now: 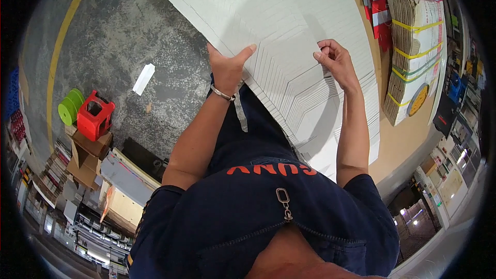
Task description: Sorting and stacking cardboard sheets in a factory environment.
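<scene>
My left hand [228,70] is spreading open at the sheets' [289,31] left edge; my right hand [333,62] is curling over them, whether gripping I can't tell. They're lying on the desk [405,142], floor [170,57] stretching leftward, a bundle [413,62] standing rightward.

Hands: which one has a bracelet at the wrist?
The left hand, at the left edge of the white sheets: a silvery bracelet circles its wrist. The right hand's wrist is bare.
</scene>
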Action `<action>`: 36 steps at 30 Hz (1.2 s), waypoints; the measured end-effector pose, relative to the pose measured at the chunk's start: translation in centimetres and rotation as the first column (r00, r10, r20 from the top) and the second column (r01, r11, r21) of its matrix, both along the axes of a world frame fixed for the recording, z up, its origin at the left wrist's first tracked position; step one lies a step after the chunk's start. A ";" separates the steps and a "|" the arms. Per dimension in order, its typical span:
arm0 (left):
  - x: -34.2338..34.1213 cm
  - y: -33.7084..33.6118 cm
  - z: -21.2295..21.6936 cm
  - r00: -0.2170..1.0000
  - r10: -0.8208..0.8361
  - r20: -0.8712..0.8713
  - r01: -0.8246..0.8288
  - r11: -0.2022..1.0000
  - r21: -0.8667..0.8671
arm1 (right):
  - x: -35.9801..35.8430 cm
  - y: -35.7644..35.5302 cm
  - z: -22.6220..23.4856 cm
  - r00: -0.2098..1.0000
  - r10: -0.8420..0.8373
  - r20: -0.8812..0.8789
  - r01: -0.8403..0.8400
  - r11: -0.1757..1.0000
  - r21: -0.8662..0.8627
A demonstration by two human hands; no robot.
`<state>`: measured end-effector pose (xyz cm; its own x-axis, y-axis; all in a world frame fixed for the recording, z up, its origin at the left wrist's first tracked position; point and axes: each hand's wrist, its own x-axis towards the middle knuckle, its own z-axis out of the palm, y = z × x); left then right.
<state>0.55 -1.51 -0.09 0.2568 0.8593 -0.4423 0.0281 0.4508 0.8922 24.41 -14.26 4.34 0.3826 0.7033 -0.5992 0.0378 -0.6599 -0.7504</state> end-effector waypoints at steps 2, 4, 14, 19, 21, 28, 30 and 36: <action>0.0 0.1 -0.2 0.998 -0.005 0.058 0.003 1.000 0.027 | -0.1 -0.2 -0.3 1.000 -0.028 0.012 0.028 0.999 0.037; -0.3 0.0 -0.6 0.999 -0.019 0.043 0.017 0.999 0.034 | -0.4 -0.1 0.0 0.998 -0.041 0.049 0.039 0.999 0.032; -0.4 -3.0 -0.3 0.998 -0.053 0.021 0.054 0.996 -0.076 | -1.2 -3.0 0.4 0.989 -0.130 0.066 0.133 0.991 -0.031; 0.0 -3.1 0.0 0.999 -0.036 0.036 0.039 0.997 -0.072 | -1.5 -3.6 0.2 0.976 -0.212 0.058 0.214 0.976 -0.028; 0.1 -3.2 0.0 1.000 -0.022 0.013 0.023 0.998 -0.064 | -1.8 -3.5 0.2 0.969 -0.241 0.047 0.242 0.970 -0.022; 0.2 -3.3 -0.4 0.996 0.009 0.091 -0.005 0.999 -0.041 | -1.7 -3.5 0.1 0.969 -0.248 0.022 0.247 0.969 0.010; 0.2 -3.3 -0.4 0.994 0.022 0.105 -0.019 0.999 -0.028 | -1.6 -3.6 0.0 0.971 -0.237 0.033 0.238 0.971 -0.001; 0.1 -3.3 -1.0 0.995 -0.007 0.104 0.010 1.000 -0.026 | -1.6 -3.9 -0.4 0.974 -0.222 0.036 0.223 0.975 -0.003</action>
<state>0.60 -4.77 -1.10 0.3098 0.8451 -0.4356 -0.0606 0.4748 0.8780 22.80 -18.15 3.92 0.5497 0.5938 -0.5876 -0.0846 -0.6602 -0.7463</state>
